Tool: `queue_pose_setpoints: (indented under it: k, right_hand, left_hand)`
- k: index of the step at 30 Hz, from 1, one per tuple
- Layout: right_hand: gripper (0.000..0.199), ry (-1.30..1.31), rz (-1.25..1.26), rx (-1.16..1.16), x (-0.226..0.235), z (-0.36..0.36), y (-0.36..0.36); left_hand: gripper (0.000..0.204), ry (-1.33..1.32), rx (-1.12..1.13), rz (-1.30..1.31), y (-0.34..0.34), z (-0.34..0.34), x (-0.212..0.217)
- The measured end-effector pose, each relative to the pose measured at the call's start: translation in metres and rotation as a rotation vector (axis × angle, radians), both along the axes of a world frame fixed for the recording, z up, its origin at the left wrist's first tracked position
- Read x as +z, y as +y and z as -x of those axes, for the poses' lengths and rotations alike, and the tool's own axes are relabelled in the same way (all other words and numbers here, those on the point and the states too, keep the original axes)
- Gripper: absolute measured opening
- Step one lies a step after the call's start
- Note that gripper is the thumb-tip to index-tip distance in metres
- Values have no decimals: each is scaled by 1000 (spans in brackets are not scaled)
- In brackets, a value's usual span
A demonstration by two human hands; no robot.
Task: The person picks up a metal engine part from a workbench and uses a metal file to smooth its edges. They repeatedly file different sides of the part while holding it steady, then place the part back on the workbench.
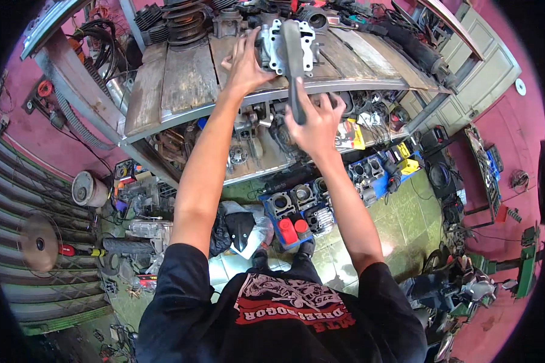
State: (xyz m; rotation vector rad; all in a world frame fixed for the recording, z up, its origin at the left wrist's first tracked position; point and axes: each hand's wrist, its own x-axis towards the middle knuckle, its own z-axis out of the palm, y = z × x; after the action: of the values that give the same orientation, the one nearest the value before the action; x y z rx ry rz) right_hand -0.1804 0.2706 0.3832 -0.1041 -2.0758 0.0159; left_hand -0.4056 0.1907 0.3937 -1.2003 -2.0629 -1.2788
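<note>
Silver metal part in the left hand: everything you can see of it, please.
The silver metal part looks like a machined casting: a pale, flat face with a scalloped outline and small round holes along its rim, over greyer sides. That face is turned up toward the camera. The left hand grips its left side; a long grey tool crosses its middle, hiding the centre. It's above the wooden bench top; whether it rests there is unclear.

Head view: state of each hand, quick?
Left hand: gripping the grey metal part at its left side.
Right hand: closed, holding the long flat tool.
</note>
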Motion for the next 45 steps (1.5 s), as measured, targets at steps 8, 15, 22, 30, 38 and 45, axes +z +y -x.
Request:
queue_pose_setpoints:
  k: [8, 15, 22, 30, 38, 45]
  right_hand:
    - [69, -26, -25, -16, -16, 9, -22]
    - [68, -5, -65, -43, -7, 15, -19]
    - [70, -9, -25, -1, -17, 15, -16]
    - [68, 35, -17, -74, 0, 20, -4]
    - [70, -101, -35, 41, -41, -12, -28]
    - [71, -15, -71, -76, 12, 31, -19]
  left_hand:
    - [119, 43, 57, -12, -2, -6, -4]
    - [122, 94, -30, -128, -4, -1, -6]
    - [123, 50, 25, -47, -3, -5, -4]
    - [126, 38, 62, -5, -3, -7, -3]
    - [116, 39, 82, -6, -6, -8, -3]
    - [115, 75, 47, -80, -1, -1, -10]
